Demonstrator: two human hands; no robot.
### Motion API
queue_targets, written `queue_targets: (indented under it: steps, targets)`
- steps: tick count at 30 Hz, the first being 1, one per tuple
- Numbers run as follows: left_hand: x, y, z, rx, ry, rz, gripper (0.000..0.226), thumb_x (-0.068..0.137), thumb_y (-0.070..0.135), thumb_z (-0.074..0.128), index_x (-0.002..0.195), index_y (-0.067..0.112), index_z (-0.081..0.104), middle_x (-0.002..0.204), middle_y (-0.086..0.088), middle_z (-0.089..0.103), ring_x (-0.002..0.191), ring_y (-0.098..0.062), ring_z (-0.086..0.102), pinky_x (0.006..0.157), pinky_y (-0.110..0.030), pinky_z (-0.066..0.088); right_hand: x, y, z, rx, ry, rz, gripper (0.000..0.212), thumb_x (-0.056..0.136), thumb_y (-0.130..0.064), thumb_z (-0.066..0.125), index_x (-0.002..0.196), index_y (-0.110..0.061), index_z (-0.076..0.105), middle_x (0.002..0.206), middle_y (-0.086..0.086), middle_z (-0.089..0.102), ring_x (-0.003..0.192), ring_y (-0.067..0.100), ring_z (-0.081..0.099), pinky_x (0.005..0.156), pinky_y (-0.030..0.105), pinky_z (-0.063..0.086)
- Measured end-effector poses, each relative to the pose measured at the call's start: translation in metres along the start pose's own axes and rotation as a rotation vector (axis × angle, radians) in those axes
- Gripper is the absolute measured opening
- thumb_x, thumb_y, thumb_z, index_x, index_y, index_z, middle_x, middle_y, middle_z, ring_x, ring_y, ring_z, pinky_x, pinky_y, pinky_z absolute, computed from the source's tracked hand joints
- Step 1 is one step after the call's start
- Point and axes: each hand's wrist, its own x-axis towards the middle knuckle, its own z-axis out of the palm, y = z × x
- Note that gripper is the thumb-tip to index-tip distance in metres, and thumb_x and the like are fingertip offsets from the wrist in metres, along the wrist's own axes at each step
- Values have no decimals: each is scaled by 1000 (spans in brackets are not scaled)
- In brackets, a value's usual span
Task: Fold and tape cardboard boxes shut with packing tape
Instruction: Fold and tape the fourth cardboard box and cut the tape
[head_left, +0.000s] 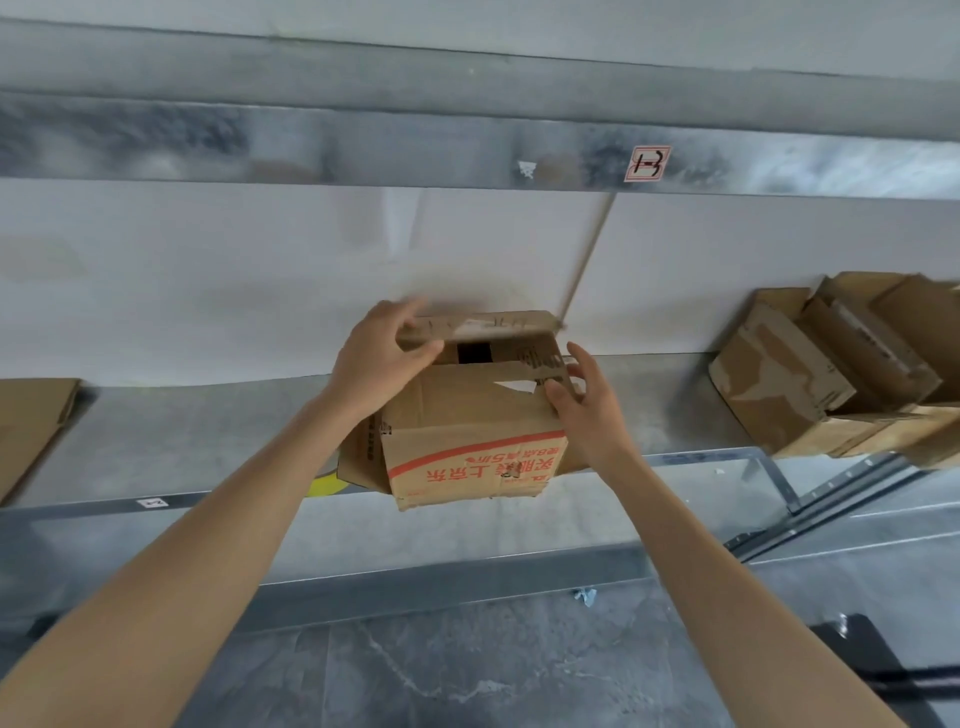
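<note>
Shelf (208, 431) room lies open beside the box (467, 452), blocked by piled boxes (831, 364) rightward, flat cardboard (31, 426) leftward, wall (260, 286) behind.

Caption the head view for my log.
Left hand and right hand fold top flaps of a cardboard box on a metal shelf.
</note>
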Motion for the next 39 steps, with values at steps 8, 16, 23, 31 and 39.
queue_targets:
  steps: [8,16,23,31,39]
  targets:
    - [-15,-20,1,340,-266,25,52,96,52,39,144,31,40,157,11,20,145,-7,7,115,-42,16,1,0,0,-138,-1,-83,40,100,-24,43,140,-26,44,128,0,46,102,14,54,93,42,47]
    - [-12,-20,5,370,-220,26,51,96,52,42,140,28,45,154,7,29,144,-12,15,113,-43,18,4,-35,4,-870,14,-276,50,97,-20,38,146,-21,30,154,6,23,142,29,16,114,47,20]
    - [-16,-27,6,133,-133,28,44,97,42,46,135,21,53,148,4,39,140,-13,27,114,-37,25,14,-57,53,-956,-348,-470,57,97,-57,23,146,-28,28,159,-3,16,147,19,6,118,46,7]
    - [-76,-95,-23,-3,-180,-442,29,87,28,43,104,19,64,101,-5,65,99,-22,59,77,-28,41,18,-50,53,-897,-266,-538,48,99,-50,30,139,-26,42,152,-5,33,142,14,21,115,40,17]
    - [-110,-127,-12,637,-347,-171,27,89,15,58,114,10,65,115,-6,62,117,-27,50,89,-36,43,18,-49,50,-879,-292,-547,47,99,-49,30,139,-25,41,152,-4,31,142,15,18,114,41,14]
